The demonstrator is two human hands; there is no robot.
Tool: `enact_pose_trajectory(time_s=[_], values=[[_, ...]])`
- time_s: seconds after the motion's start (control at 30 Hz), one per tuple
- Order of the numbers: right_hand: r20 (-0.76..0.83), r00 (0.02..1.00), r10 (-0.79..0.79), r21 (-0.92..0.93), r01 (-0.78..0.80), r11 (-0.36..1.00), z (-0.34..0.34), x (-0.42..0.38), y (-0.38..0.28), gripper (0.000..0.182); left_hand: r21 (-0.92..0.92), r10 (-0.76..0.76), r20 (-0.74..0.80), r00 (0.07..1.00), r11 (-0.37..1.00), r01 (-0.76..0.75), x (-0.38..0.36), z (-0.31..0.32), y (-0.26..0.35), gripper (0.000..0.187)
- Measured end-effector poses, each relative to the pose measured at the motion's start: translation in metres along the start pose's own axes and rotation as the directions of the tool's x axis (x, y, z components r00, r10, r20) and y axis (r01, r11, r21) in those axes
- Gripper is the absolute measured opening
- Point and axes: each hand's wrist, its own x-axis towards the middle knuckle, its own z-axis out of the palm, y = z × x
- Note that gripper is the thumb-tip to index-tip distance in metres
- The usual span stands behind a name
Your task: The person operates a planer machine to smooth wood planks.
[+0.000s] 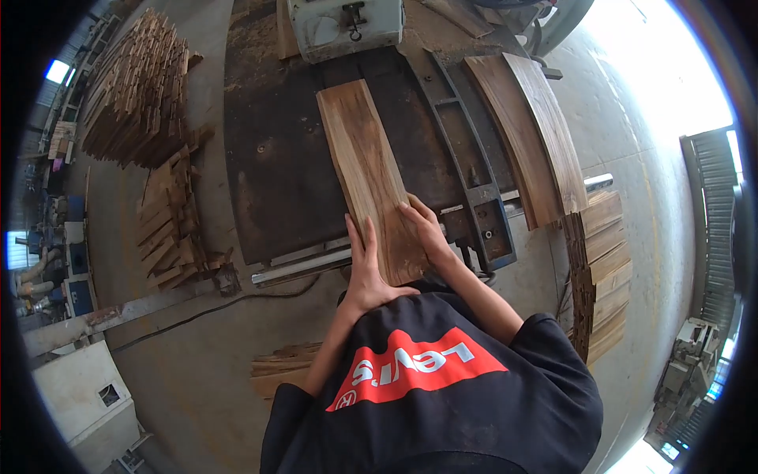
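A brown wooden board (365,158) with dark grain lies lengthwise over the dark metal machine table (272,174), its near end close to my body. My left hand (369,278) grips the board's near left side, fingers stretched along the edge and thumb at the near end. On the right edge, my right hand (429,235) holds the same board, with fingertips on its top face. The board's far end points toward the pale machine housing (347,31), and a gap shows between them.
Right of the board runs a metal guide fence (464,146). Beyond it rest two long boards (525,138). Stacked wood stands at the far left (138,91), with another pile (170,221) nearer and a stack (604,272) at the right. A cable (213,314) crosses the floor.
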Motion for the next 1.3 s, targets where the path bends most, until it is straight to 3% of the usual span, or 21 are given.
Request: enact_pose_trajectory(time_s=[0.1,0.2,0.3,0.4,0.5,0.53,0.57,0.63,0.7,0.73,0.87,0.93,0.97,1.07,1.13,1.17,1.3], values=[[-0.094,0.993,-0.07,-0.021,0.068,0.997,0.003,0.005,0.004,0.04,-0.016,-0.018,-0.075,0.997,1.0,0.017,0.005,0.008,-0.004,0.178],[-0.21,0.914,-0.346,-0.365,0.256,0.895,-0.008,0.017,0.018,0.028,0.034,0.008,-0.126,0.992,0.999,-0.004,0.011,0.01,-0.016,0.168],[-0.246,0.625,-0.74,-0.556,0.535,0.637,-0.018,0.028,0.003,0.019,0.478,0.035,-0.092,0.995,0.878,0.013,0.017,0.009,-0.034,0.157],[-0.343,0.649,-0.679,-0.454,0.518,0.725,-0.031,0.033,-0.01,0.02,0.457,0.084,-0.112,0.99,0.889,-0.024,0.022,0.01,-0.047,0.156],[-0.298,0.646,-0.703,-0.565,0.474,0.675,-0.034,0.024,-0.014,0.019,0.442,0.118,-0.122,0.986,0.896,-0.052,0.025,0.011,-0.053,0.157],[-0.223,0.635,-0.74,-0.651,0.468,0.598,-0.032,0.018,-0.014,0.019,0.441,0.126,-0.124,0.984,0.895,-0.059,0.027,0.01,-0.055,0.157],[-0.172,0.692,-0.701,-0.677,0.434,0.594,-0.03,0.012,-0.013,0.02,0.446,0.129,-0.128,0.983,0.893,-0.059,0.029,0.011,-0.056,0.158],[0.018,0.699,-0.715,-0.808,0.431,0.401,-0.025,0.006,-0.009,0.027,0.452,0.135,-0.148,0.98,0.89,-0.055,0.032,0.013,-0.058,0.159],[0.158,0.741,-0.652,-0.885,0.4,0.24,-0.017,0.003,-0.005,0.051,0.452,0.142,-0.15,0.978,0.89,-0.06,0.033,0.015,-0.055,0.161],[0.193,0.763,-0.617,-0.897,0.392,0.205,-0.013,0.003,-0.004,0.064,0.455,0.142,-0.153,0.978,0.889,-0.057,0.031,0.014,-0.054,0.162],[0.242,0.818,-0.522,-0.918,0.368,0.151,0.017,0.004,0.002,0.112,0.184,0.158,-0.183,0.97,0.975,-0.124,0.033,-0.011,-0.066,0.151],[0.292,0.828,-0.48,-0.926,0.371,0.076,0.032,0.002,0.01,0.124,0.098,0.14,-0.166,0.976,0.987,-0.125,0.035,-0.023,-0.088,0.142],[0.313,0.832,-0.457,-0.928,0.37,0.037,0.036,0.003,0.014,0.131,0.138,0.141,-0.19,0.972,0.984,-0.116,0.039,-0.032,-0.084,0.136],[0.435,0.819,-0.374,-0.876,0.481,0.034,0.026,0.021,0.009,0.123,0.32,0.184,-0.216,0.959,0.941,-0.108,0.06,-0.059,-0.077,0.119],[0.56,0.758,-0.334,-0.793,0.607,0.05,0.005,0.044,-0.009,0.119,0.52,0.239,-0.179,0.954,0.847,-0.114,0.08,-0.08,-0.079,0.117],[0.583,0.777,-0.237,-0.794,0.607,0.038,-0.003,0.054,-0.034,0.121,0.61,0.259,-0.155,0.953,0.784,-0.114,0.089,-0.089,-0.083,0.116],[0.621,0.763,-0.176,-0.777,0.63,-0.011,-0.033,0.094,-0.075,0.125,0.722,0.204,-0.155,0.967,0.691,-0.03,0.121,-0.127,-0.112,0.115]])
